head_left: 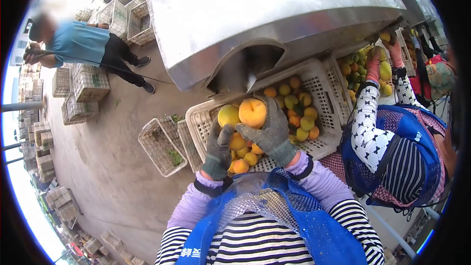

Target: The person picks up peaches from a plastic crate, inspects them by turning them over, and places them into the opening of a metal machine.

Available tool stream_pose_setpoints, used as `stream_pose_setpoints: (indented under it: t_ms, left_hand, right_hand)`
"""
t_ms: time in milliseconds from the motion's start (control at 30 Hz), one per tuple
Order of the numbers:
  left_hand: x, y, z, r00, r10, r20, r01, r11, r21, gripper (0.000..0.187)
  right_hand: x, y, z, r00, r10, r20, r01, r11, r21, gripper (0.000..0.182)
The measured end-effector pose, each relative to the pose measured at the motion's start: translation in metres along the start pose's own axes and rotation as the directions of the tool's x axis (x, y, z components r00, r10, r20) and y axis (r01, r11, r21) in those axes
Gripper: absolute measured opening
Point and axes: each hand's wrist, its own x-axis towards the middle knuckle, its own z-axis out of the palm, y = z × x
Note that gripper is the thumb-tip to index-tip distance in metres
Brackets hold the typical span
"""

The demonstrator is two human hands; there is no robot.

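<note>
Both my hands wear grey gloves and are raised over a white perforated plastic crate of yellow, orange and greenish peaches. My left hand is closed on a yellow-green peach. In my right hand is a larger orange-yellow peach, its stem hollow facing up. The two held peaches sit side by side, nearly touching. Loose peaches show in the crate below and between my hands. Part of the crate's contents is hidden behind my gloves.
A metal machine with a dark opening overhangs the crate's far side. At right, a co-worker handles fruit over another crate. An open crate lies on the floor at left. Farther off stand a person in blue and stacked crates.
</note>
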Motion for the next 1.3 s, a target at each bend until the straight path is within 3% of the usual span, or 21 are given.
stream_pose_setpoints:
  t_ms: [100, 200, 233, 333, 433, 533, 633, 700, 767, 833, 900, 933, 1000, 1033, 1100, 1200, 1233, 1300]
  left_hand:
    - [0.002, 0.009, 0.005, 0.999, 0.051, 0.01, -0.051, 0.998, 0.026, 0.054]
    - [0.005, 0.008, -0.01, 0.999, 0.049, 0.025, -0.051, 0.995, 0.09, 0.049]
    - [0.003, 0.009, -0.011, 0.999, 0.046, 0.005, -0.046, 0.993, 0.107, 0.05]
    - [-0.005, 0.006, -0.021, 0.999, 0.04, -0.011, -0.037, 0.985, 0.171, 0.051]
    - [-0.014, 0.005, -0.03, 0.999, 0.044, 0.013, -0.046, 0.982, 0.182, 0.054]
    - [-0.013, 0.003, -0.034, 0.997, 0.053, 0.063, -0.06, 0.993, 0.106, 0.062]
    - [-0.019, -0.008, -0.055, 0.988, -0.012, 0.154, 0.022, 0.998, -0.063, 0.073]
    - [-0.024, -0.01, -0.065, 0.98, -0.031, 0.195, 0.062, 0.986, -0.154, 0.083]
    - [-0.027, -0.011, -0.067, 0.985, -0.002, 0.174, 0.04, 0.975, -0.217, 0.094]
    - [-0.028, -0.005, -0.06, 0.993, 0.003, 0.118, 0.029, 0.963, -0.268, 0.102]
    - [-0.03, -0.001, -0.053, 0.996, 0.011, 0.084, 0.014, 0.954, -0.299, 0.105]
    - [-0.031, -0.001, -0.053, 0.997, 0.012, 0.076, 0.012, 0.953, -0.304, 0.105]
    - [-0.027, -0.004, -0.054, 0.972, -0.017, 0.235, 0.097, 0.938, -0.333, 0.103]
    - [-0.024, -0.004, -0.052, 0.949, -0.028, 0.315, 0.141, 0.93, -0.34, 0.102]
    - [-0.023, -0.005, -0.045, 0.964, -0.006, 0.266, 0.087, 0.952, -0.293, 0.099]
    - [-0.023, -0.001, -0.037, 0.98, -0.021, 0.2, 0.074, 0.962, -0.262, 0.095]
    - [-0.022, 0.0, -0.034, 0.983, -0.031, 0.179, 0.079, 0.961, -0.264, 0.094]
    - [-0.023, 0.015, -0.034, 0.942, -0.159, 0.295, 0.235, 0.941, -0.244, 0.091]
  right_hand:
    - [0.027, -0.001, 0.008, 0.977, -0.134, -0.169, 0.158, 0.978, 0.139, 0.08]
    - [0.064, 0.007, 0.022, 0.956, -0.191, -0.223, 0.155, 0.973, -0.17, 0.074]
    - [0.077, 0.023, 0.03, 0.914, -0.339, -0.224, 0.243, 0.898, -0.367, 0.07]
    - [0.086, 0.046, 0.041, 0.937, -0.292, -0.19, 0.136, 0.81, -0.571, 0.066]
    - [0.085, 0.05, 0.04, 0.953, -0.285, -0.103, 0.168, 0.779, -0.604, 0.067]
    - [0.096, 0.042, 0.04, 0.929, -0.35, -0.118, 0.212, 0.767, -0.606, 0.053]
    - [0.125, 0.052, 0.058, 0.905, -0.409, -0.118, 0.297, 0.804, -0.515, 0.054]
    - [0.136, 0.039, 0.052, 0.99, -0.142, -0.004, 0.126, 0.895, -0.428, 0.058]
    - [0.125, 0.009, 0.028, 0.995, -0.085, 0.042, 0.095, 0.922, -0.374, 0.063]
    - [0.092, -0.021, -0.003, 0.969, -0.248, -0.011, 0.23, 0.914, -0.334, 0.071]
    - [0.057, -0.004, -0.007, 0.914, -0.367, 0.173, 0.394, 0.905, -0.163, 0.089]
    - [0.036, 0.0, 0.0, 0.926, -0.283, 0.252, 0.3, 0.953, -0.033, 0.092]
    - [0.003, 0.005, 0.008, 0.899, -0.128, 0.419, 0.048, 0.98, 0.195, 0.098]
    - [0.002, 0.005, 0.005, 0.916, -0.126, 0.381, 0.08, 0.988, 0.133, 0.097]
    - [0.0, 0.005, 0.0, 0.943, -0.135, 0.305, 0.139, 0.99, 0.009, 0.096]
    - [0.007, 0.005, -0.024, 0.859, -0.313, 0.405, 0.35, 0.937, -0.019, 0.092]
    - [0.01, 0.007, -0.027, 0.847, -0.308, 0.434, 0.333, 0.943, 0.018, 0.085]
    - [0.01, 0.01, -0.033, 0.825, -0.293, 0.483, 0.29, 0.953, 0.082, 0.071]
